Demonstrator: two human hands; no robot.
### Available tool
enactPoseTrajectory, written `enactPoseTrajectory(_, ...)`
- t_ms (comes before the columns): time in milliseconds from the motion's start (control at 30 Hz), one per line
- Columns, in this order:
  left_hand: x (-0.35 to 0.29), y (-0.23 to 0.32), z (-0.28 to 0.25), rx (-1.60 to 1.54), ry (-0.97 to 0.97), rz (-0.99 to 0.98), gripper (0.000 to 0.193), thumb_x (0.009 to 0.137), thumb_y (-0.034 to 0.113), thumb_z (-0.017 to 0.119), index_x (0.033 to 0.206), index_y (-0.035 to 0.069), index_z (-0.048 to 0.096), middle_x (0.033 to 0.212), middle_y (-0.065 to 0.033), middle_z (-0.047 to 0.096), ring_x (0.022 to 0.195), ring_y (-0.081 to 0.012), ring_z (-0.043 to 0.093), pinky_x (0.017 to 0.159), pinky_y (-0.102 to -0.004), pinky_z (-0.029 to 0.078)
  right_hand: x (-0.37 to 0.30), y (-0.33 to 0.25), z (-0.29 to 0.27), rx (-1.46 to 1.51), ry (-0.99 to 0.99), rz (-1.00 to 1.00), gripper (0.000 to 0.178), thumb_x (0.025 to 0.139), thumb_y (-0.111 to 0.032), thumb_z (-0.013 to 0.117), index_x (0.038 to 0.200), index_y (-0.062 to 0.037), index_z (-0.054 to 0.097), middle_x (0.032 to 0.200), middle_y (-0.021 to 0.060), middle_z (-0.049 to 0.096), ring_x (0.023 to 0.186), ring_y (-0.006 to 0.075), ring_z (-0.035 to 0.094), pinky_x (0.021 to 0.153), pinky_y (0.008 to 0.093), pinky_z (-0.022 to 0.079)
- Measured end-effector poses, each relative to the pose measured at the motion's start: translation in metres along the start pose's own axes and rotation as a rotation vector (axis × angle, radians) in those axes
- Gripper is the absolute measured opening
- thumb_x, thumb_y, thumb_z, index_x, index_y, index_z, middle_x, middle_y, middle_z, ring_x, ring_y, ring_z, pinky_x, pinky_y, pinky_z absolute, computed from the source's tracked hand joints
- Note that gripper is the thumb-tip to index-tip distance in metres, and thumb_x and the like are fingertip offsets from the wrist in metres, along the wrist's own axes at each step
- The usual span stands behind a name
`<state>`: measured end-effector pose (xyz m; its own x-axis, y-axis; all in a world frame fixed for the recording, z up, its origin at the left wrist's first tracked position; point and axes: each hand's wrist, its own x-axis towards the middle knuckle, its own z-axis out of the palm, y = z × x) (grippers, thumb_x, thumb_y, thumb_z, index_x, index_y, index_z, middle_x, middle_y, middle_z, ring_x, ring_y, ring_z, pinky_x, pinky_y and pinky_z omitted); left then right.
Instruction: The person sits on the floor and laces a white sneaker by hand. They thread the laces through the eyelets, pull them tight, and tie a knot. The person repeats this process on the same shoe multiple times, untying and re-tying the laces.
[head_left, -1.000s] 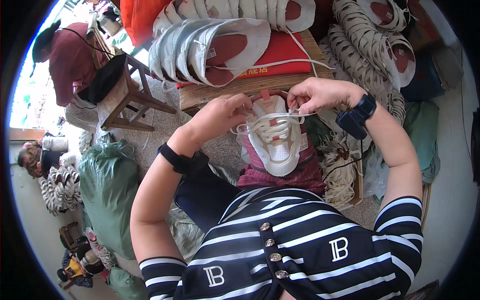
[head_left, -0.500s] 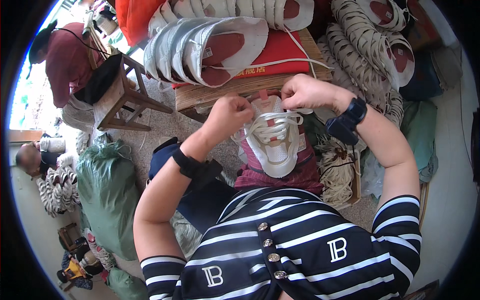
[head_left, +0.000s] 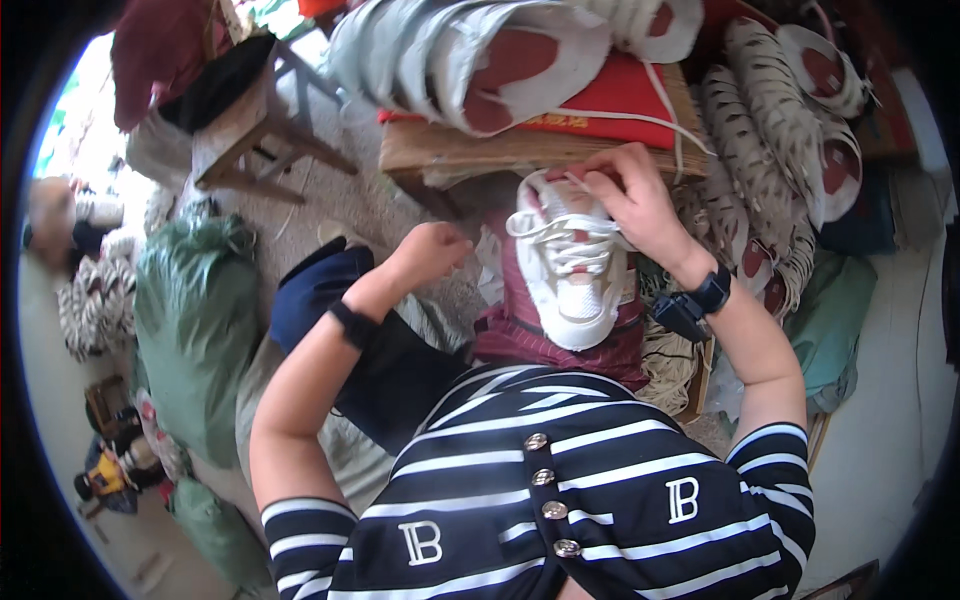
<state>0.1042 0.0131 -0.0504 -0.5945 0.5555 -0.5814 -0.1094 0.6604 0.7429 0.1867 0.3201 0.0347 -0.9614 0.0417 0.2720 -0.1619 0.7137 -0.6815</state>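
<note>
A white and beige sneaker lies on a maroon striped cloth over my lap, toe toward me. White laces run through its eyelets, with a bow loop sticking out on the left side. My right hand is closed at the sneaker's far end, thumb and fingers pinching the tongue and collar edge. Off to the left of the sneaker, my left hand hangs in the air with fingers curled together. Nothing shows in it, and it does not touch the shoe.
A wooden bench ahead carries nested white shoe uppers on a red sheet. More strung uppers are piled at the right, above a box of cream laces. At the left are a wooden stool and green sacks.
My left hand has come off the sneaker and moved left. My right hand has shifted onto the tongue area. The whole view has swung slightly, and the sneaker sits a little tilted.
</note>
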Motion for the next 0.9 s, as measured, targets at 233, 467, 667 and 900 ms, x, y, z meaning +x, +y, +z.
enactPoseTrajectory(233,0.081,-0.092,0.051,0.534,0.094,0.140,0.038,0.086,0.032,0.067,0.113,0.006,0.068,0.108,-0.0217,0.070,0.100,-0.0420,0.066,0.088,-0.0481,0.053,-0.009,0.007,0.016,0.012,0.033,-0.077,0.017,0.090,-0.008,0.063,0.106,-0.0011,0.065,0.108,0.0150,0.055,0.103,0.0317,0.054,0.093,0.0386,0.043)
enactPoseTrajectory(467,0.181,-0.146,0.128,0.266,0.241,-0.011,0.069,0.083,0.039,0.076,0.136,0.001,0.055,0.136,-0.0274,0.057,0.125,-0.0338,0.059,0.101,-0.0419,0.050,-0.004,-0.002,0.017,-0.059,0.024,-0.077,0.016,0.090,-0.003,0.059,0.105,-0.0012,0.066,0.107,0.0156,0.056,0.101,0.0321,0.055,0.092,0.0381,0.044)
enactPoseTrajectory(667,0.198,-0.211,0.156,0.382,0.131,0.197,0.046,0.079,0.038,0.074,0.111,0.005,0.072,0.113,-0.0132,0.072,0.110,-0.0307,0.066,0.092,-0.0423,0.053,-0.003,-0.005,0.019,-0.032,0.013,-0.042,0.013,0.090,-0.002,0.058,0.101,0.0004,0.065,0.106,0.0157,0.056,0.101,0.0325,0.056,0.092,0.0381,0.044)
enactPoseTrajectory(900,0.050,-0.085,0.056,-0.018,0.493,0.137,0.043,0.081,0.018,0.070,0.121,0.005,0.059,0.089,-0.0096,0.069,0.081,-0.0216,0.068,0.073,-0.0369,0.055,-0.007,0.002,0.021,-0.030,0.102,-0.092,0.012,0.089,-0.003,0.060,0.100,-0.0014,0.066,0.105,0.0150,0.058,0.101,0.0334,0.056,0.091,0.0401,0.045)
